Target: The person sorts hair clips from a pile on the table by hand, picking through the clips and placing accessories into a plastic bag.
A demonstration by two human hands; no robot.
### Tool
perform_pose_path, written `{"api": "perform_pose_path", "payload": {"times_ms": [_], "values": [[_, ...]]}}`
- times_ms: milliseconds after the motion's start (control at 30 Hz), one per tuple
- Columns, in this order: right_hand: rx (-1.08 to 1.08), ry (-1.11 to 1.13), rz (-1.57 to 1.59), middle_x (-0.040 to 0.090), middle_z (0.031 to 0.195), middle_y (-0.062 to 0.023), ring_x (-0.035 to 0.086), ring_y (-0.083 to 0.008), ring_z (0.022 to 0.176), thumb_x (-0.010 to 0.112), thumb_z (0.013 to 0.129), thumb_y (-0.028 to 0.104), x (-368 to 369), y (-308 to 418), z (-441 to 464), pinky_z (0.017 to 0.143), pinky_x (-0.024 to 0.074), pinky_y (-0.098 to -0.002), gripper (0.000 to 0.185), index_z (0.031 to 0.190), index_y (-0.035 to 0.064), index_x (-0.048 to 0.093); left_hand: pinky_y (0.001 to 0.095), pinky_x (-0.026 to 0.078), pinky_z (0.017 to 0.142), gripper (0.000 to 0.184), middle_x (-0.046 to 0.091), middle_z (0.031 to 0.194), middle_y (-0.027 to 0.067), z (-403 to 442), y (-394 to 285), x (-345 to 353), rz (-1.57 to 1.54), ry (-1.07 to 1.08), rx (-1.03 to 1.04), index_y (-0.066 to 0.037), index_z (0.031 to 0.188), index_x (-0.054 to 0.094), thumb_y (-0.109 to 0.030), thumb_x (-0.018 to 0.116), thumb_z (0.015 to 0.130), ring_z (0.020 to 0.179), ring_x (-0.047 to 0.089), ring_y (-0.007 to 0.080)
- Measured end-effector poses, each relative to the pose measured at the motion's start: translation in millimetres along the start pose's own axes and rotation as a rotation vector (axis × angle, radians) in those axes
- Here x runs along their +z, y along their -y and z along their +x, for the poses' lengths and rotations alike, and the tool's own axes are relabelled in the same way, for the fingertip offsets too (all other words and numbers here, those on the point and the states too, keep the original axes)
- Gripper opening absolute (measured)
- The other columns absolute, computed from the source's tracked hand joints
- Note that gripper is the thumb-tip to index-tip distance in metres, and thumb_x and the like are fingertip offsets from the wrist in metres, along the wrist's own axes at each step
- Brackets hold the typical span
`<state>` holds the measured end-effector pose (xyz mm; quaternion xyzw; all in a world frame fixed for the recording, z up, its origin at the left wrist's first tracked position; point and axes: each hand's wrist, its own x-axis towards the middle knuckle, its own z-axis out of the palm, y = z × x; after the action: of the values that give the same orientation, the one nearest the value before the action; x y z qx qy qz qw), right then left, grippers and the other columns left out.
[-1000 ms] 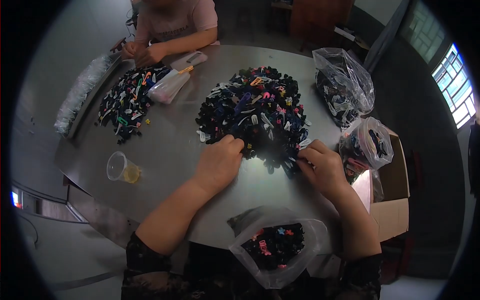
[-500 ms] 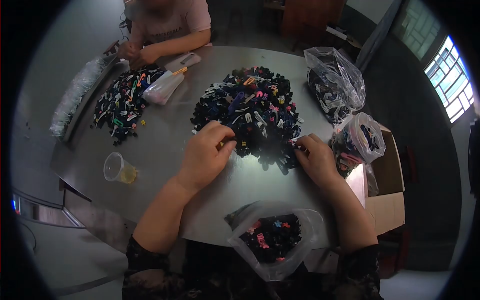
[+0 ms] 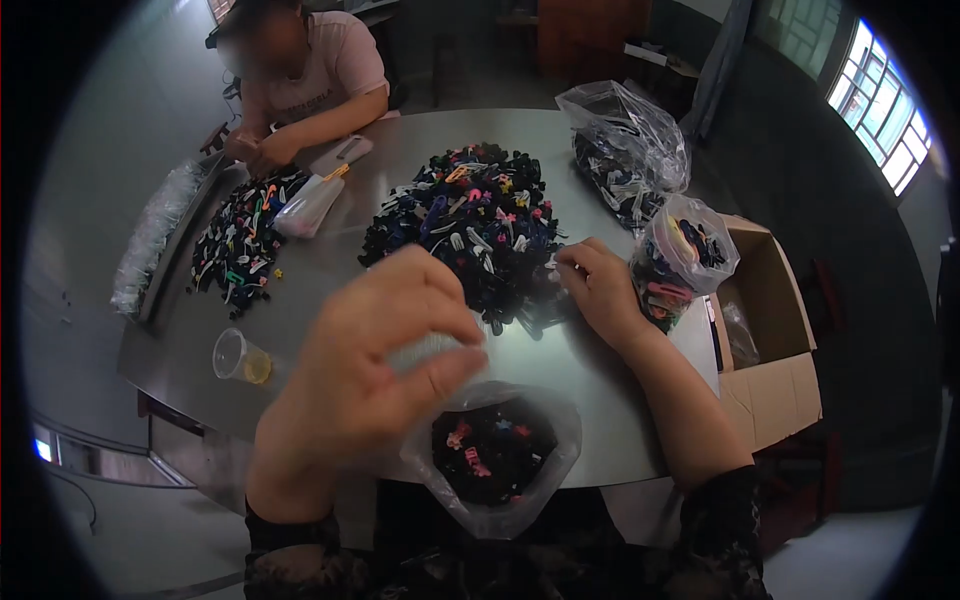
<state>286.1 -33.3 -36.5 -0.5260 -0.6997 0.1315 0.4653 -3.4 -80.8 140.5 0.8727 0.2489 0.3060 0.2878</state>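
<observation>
A mixed heap of small hair clips (image 3: pixel 470 215), mostly black with white and coloured ones, lies on the metal table. My left hand (image 3: pixel 385 350) is raised near the camera, blurred, just left of and above an open plastic bag (image 3: pixel 560 440). Its thumb and forefinger curl towards each other in a pinch; anything between the tips is too small to make out. Black pieces and a few pink and blue ones fill that bag. At the heap's right edge my right hand (image 3: pixel 605 290) pinches what looks like a pale hair clip (image 3: pixel 552 268).
Across the table a person (image 3: pixel 310 90) handles a smaller clip pile (image 3: pixel 235 240) beside clear packets (image 3: pixel 312 205). A plastic cup (image 3: pixel 232 355) stands left. On the right are a large clear bag (image 3: pixel 640 130), a filled bag (image 3: pixel 685 250) and a cardboard box (image 3: pixel 770 390).
My left hand has lifted from the heap and come back towards me, near the open bag. My right hand stays at the heap's right edge. The camera view has shifted.
</observation>
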Motion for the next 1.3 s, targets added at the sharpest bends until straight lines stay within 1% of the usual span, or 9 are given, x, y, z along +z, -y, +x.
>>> {"api": "perform_pose_path", "payload": {"times_ms": [100,167,200,300,833,900,1133,1233,1300], "values": [[0.019,-0.042,-0.040,0.064,0.092,-0.0132,0.066,-0.0278,0.082,0.067,0.090,0.002,-2,-4,-2,0.075,0.0516,-0.0339,0.011,0.102,0.0013,0.069,0.0372,0.047,0.097,0.034,0.061,0.120,0.0131,23,76,24,0.080,0.051,0.016,-0.005,0.115,0.069,-0.019,0.076,0.085,0.113,0.060,0.0286],[0.025,-0.073,-0.056,0.064,0.094,-0.0140,0.066,-0.0321,0.084,0.067,0.091,0.006,2,-6,-3,0.075,0.0520,-0.0377,0.011,0.101,0.0029,0.069,0.0441,0.036,0.113,0.042,0.051,0.140,0.0163,27,108,58,0.307,0.152,0.213,-0.011,0.129,0.066,-0.026,0.071,0.090,0.134,0.048,0.0335],[0.035,-0.098,-0.073,0.064,0.096,-0.0149,0.066,-0.0365,0.086,0.067,0.091,0.009,4,-7,-4,0.075,0.0524,-0.0415,0.010,0.100,0.0046,0.069,0.0505,0.024,0.121,0.048,0.040,0.155,0.0153,24,117,71,0.406,0.272,0.232,-0.020,0.139,0.061,-0.037,0.065,0.095,0.147,0.033,0.0353],[0.044,-0.108,-0.105,0.064,0.093,-0.0143,0.066,-0.0305,0.083,0.067,0.091,0.003,8,-9,-5,0.075,0.0517,-0.0348,0.010,0.101,0.0011,0.068,0.0542,0.016,0.124,0.053,0.033,0.163,0.0110,21,130,102,0.636,0.452,0.237,-0.029,0.148,0.052,-0.048,0.055,0.099,0.152,0.027,0.0338],[0.047,-0.168,-0.060,0.064,0.090,-0.0152,0.065,-0.0305,0.081,0.068,0.089,0.003,13,-24,-5,0.073,0.0511,-0.0361,0.009,0.097,0.0005,0.067,0.0497,0.027,0.120,0.057,0.039,0.157,0.0175,35,156,108,0.861,0.219,0.059,-0.014,0.150,0.047,-0.033,0.060,0.098,0.146,0.037,0.0347],[0.075,-0.154,-0.064,0.065,0.091,-0.0154,0.066,-0.0306,0.081,0.068,0.089,0.004,13,-22,-4,0.073,0.0515,-0.0361,0.008,0.096,0.0005,0.067,0.0510,0.022,0.123,0.057,0.038,0.158,0.0189,23,152,102,0.564,0.307,0.068,-0.013,0.150,0.046,-0.034,0.055,0.098,0.148,0.033,0.0359],[0.071,-0.286,-0.006,0.065,0.092,-0.0141,0.065,-0.0270,0.079,0.066,0.091,0.006,14,-25,-2,0.074,0.0520,-0.0350,0.013,0.103,0.0012,0.069,0.0529,0.017,0.124,0.072,0.030,0.162,0.0196,47,150,124,0.577,0.330,0.146,-0.017,0.154,0.043,-0.053,0.061,0.094,0.152,0.024,0.0377],[0.165,-0.312,0.056,0.062,0.098,-0.0173,0.064,-0.0328,0.083,0.064,0.092,0.005,12,-22,-1,0.074,0.0513,-0.0408,0.019,0.111,0.0036,0.064,0.0564,0.015,0.124,0.070,0.030,0.162,0.0205,69,155,139,0.668,0.258,0.142,-0.018,0.152,0.045,-0.056,0.059,0.094,0.152,0.024,0.0376],[0.200,-0.320,-0.006,0.065,0.099,-0.0144,0.063,-0.0245,0.082,0.064,0.093,0.007,13,-25,-2,0.077,0.0517,-0.0343,0.030,0.123,0.0016,0.063,0.0594,0.013,0.123,0.063,0.036,0.159,0.0197,82,165,140,0.808,0.183,0.160,-0.021,0.149,0.051,-0.056,0.056,0.096,0.151,0.026,0.0374]]}}
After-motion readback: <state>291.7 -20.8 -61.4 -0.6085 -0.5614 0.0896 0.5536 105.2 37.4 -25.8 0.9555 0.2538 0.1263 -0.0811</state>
